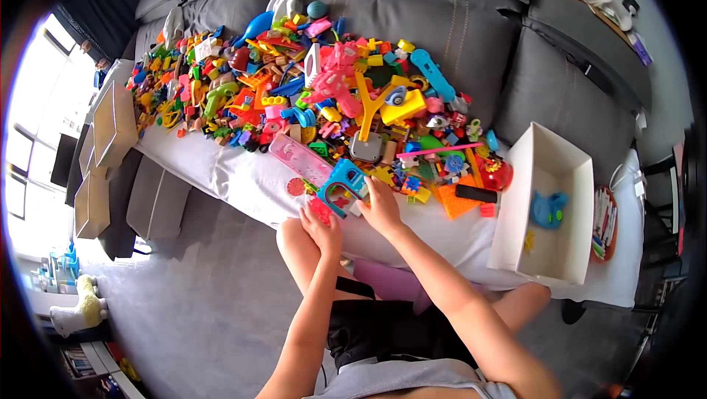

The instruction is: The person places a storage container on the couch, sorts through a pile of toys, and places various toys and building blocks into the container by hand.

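My right hand is closed on the edge of a blue plastic toy piece with an arch-shaped opening. Below and left of it, my left hand has its fingers on a reddish-pink plastic piece close to the blue one; whether the two pieces are joined, I cannot tell. A translucent pink tray lies just beyond the blue piece. Beside it is a round red piece on the white cover. My fingertips partly hide both held pieces.
A large heap of mixed toys spreads across the covered sofa seat. At the right stands a white bin with a blue toy inside, next to a basket of pens. Cream boxes are at the left.
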`<action>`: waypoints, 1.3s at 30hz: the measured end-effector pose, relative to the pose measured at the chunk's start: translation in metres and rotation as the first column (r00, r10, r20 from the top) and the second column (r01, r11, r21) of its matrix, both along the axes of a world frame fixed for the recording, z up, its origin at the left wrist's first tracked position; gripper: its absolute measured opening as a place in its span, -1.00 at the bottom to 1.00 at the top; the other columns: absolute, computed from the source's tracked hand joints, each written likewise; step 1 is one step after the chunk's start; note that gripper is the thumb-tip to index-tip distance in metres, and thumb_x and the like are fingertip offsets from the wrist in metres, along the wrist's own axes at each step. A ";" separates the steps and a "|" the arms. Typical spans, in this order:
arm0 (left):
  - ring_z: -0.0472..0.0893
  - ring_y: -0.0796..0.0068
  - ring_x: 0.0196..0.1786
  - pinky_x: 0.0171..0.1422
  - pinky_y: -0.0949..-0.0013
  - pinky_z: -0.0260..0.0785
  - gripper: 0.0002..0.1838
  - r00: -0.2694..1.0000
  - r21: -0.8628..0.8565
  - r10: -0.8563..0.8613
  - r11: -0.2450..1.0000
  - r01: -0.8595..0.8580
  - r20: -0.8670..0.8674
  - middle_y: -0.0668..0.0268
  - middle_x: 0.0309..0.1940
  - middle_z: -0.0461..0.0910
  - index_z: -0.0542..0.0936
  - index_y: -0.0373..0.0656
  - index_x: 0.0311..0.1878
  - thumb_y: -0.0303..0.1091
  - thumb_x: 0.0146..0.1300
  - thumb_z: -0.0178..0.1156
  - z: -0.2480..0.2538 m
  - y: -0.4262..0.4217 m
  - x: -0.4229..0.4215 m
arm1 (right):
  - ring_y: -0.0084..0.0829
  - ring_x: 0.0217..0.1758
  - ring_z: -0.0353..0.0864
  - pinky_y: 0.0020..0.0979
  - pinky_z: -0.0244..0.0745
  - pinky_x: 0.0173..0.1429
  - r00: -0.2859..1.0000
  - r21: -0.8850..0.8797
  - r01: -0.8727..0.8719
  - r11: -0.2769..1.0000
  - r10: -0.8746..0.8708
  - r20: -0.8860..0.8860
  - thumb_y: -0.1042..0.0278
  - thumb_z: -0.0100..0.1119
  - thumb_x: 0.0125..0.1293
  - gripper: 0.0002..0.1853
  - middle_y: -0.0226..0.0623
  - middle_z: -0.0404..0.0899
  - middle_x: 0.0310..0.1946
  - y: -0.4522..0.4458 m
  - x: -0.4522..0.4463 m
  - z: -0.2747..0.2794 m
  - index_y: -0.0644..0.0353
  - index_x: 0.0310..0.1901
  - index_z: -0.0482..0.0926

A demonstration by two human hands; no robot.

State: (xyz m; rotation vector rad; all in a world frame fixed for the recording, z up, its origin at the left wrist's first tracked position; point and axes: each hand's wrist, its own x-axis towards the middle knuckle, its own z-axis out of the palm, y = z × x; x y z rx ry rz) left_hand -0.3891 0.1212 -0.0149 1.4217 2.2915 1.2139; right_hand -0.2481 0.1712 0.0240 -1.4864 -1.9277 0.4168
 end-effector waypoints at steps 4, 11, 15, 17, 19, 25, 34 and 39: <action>0.10 -0.15 0.33 0.40 0.05 -0.06 -0.14 0.986 0.096 -0.139 0.987 0.129 0.095 -0.17 0.25 0.14 0.07 -0.26 0.34 -0.47 -0.10 0.20 -0.021 0.019 0.003 | -0.10 0.02 0.41 -0.19 0.33 0.12 0.968 -0.113 0.047 0.992 -0.018 0.249 0.23 0.32 -0.07 -0.28 -0.05 0.43 -0.09 0.041 -0.018 -0.007 0.32 0.12 0.23; 0.42 0.23 0.10 0.22 0.33 0.22 -0.39 0.877 0.192 -0.040 0.979 -0.060 0.479 0.05 0.11 0.36 0.14 -0.26 0.31 -0.49 0.20 0.11 0.000 0.018 0.022 | -0.13 -0.26 0.53 -0.25 0.44 -0.20 0.932 -0.069 0.164 0.984 -0.178 -0.316 0.32 0.27 0.03 -0.62 -0.08 0.51 -0.30 0.038 0.038 -0.001 0.29 -0.16 0.40; 0.45 0.33 0.03 0.16 0.35 0.28 -0.46 0.767 0.309 -0.087 0.939 -0.149 0.636 0.16 0.03 0.39 0.22 -0.23 0.25 -0.47 0.21 0.12 0.035 0.022 0.073 | -0.53 -0.23 0.49 -0.48 0.40 -0.14 0.546 -0.193 0.209 0.959 -0.278 -0.790 0.34 0.13 0.25 -0.75 -0.34 0.51 -0.27 -0.010 0.094 0.024 0.24 -0.10 0.38; 0.44 0.36 0.04 0.16 0.37 0.29 -0.48 0.643 0.327 -0.199 0.941 -0.084 0.739 0.20 0.04 0.38 0.24 -0.22 0.23 -0.47 0.21 0.12 0.052 0.023 0.116 | -0.63 -0.16 0.44 -0.54 0.35 -0.06 0.322 -0.183 0.329 0.926 -0.293 -0.900 0.37 0.08 0.30 -0.75 -0.44 0.47 -0.20 -0.041 0.125 0.040 0.20 -0.03 0.34; 0.42 0.40 0.05 0.17 0.37 0.28 -0.51 0.448 0.341 -0.315 0.940 0.022 0.837 0.23 0.03 0.38 0.27 -0.22 0.21 -0.49 0.21 0.12 0.077 0.022 0.172 | -0.57 -0.10 0.43 -0.50 0.36 -0.01 0.227 -0.188 0.535 0.824 -0.355 -0.907 0.32 0.05 0.33 -0.67 -0.33 0.44 -0.13 -0.076 0.156 0.077 0.24 0.05 0.29; 0.34 0.38 0.21 0.30 0.35 0.17 -0.47 -0.235 0.496 -0.455 0.624 0.604 0.859 0.19 0.22 0.30 0.20 -0.20 0.30 -0.34 0.30 0.06 0.150 0.006 0.325 | -0.48 0.00 0.36 -0.39 0.25 0.14 -0.147 -0.264 0.814 0.517 -0.255 -0.956 0.17 0.05 0.31 -0.60 -0.30 0.36 -0.02 -0.134 0.255 0.114 0.23 0.05 0.29; 0.55 0.47 -0.15 -0.10 0.47 0.41 -0.79 0.599 0.203 -0.529 0.826 0.525 0.601 0.24 -0.18 0.55 0.52 -0.17 -0.04 -0.48 0.27 0.05 0.058 -0.002 0.195 | -0.25 0.22 0.34 -0.28 0.09 0.34 0.777 0.086 0.501 0.861 -0.404 -0.482 0.57 0.02 0.19 -0.64 -0.14 0.44 0.06 -0.099 0.167 0.066 0.28 0.06 0.41; 0.40 0.04 0.06 0.18 0.16 0.24 -0.54 0.907 0.085 -0.420 0.905 0.418 0.017 0.13 -0.01 0.46 0.54 -0.07 -0.04 -0.62 -0.10 0.07 0.021 0.001 0.063 | -0.12 0.13 0.37 -0.23 0.29 0.22 0.978 -0.007 -0.031 0.999 0.029 -0.208 0.57 0.12 -0.02 -0.57 -0.14 0.44 0.04 -0.052 0.071 0.016 0.19 -0.01 0.50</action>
